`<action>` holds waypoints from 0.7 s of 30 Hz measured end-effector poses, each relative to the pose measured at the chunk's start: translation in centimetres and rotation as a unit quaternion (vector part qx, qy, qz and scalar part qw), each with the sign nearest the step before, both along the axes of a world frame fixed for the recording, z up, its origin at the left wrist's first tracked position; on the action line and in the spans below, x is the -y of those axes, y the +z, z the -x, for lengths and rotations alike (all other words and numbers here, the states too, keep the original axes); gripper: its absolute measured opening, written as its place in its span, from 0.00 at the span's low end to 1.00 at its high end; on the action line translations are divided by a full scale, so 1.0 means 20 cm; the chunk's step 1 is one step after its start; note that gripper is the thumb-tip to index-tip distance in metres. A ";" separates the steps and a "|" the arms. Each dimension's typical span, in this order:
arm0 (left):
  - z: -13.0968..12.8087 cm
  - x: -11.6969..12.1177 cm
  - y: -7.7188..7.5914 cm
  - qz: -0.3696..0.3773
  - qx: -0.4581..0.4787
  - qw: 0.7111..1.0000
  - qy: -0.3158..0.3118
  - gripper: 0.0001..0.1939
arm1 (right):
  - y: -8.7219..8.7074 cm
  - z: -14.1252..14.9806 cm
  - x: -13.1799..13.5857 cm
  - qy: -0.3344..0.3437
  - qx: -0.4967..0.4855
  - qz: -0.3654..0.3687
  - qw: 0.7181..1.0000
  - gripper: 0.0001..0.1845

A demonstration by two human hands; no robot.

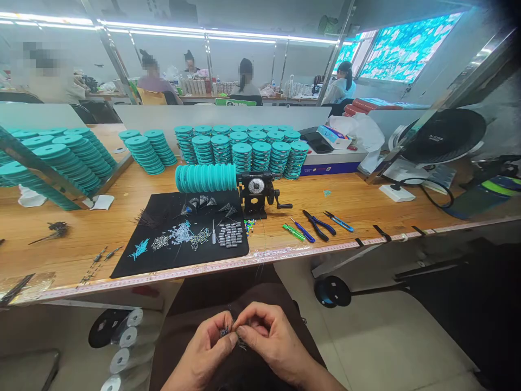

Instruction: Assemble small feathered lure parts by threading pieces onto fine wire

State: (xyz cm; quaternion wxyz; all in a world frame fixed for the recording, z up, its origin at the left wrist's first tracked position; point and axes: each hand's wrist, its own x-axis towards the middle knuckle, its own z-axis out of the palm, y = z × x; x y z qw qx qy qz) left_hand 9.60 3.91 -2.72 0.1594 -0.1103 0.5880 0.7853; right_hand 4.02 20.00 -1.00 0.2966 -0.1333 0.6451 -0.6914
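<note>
The left hand (205, 350) and right hand (271, 336) pinch a small dark piece (223, 332) above the lap, their fingers (240, 326) narrow and tight on it. On the counter (81, 239), many teal spools (242, 156) stand in finished-looking stacks, while a black mat (134, 266) carries loose small parts (181, 233) yet unused.

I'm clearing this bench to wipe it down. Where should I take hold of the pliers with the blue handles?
Take the pliers by their blue handles, near the ends, coming down from above on the side of the near edge of the wooden bench. They lie flat with the handles splayed toward you and the black head pointing away, so the ends look free. A blue screwdriver lies close on their left.
</note>
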 end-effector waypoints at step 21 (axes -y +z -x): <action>-0.03 -0.05 0.06 0.290 -0.110 0.941 0.134 0.08 | -0.02 -0.05 0.02 -0.092 -0.052 -0.049 0.993 0.15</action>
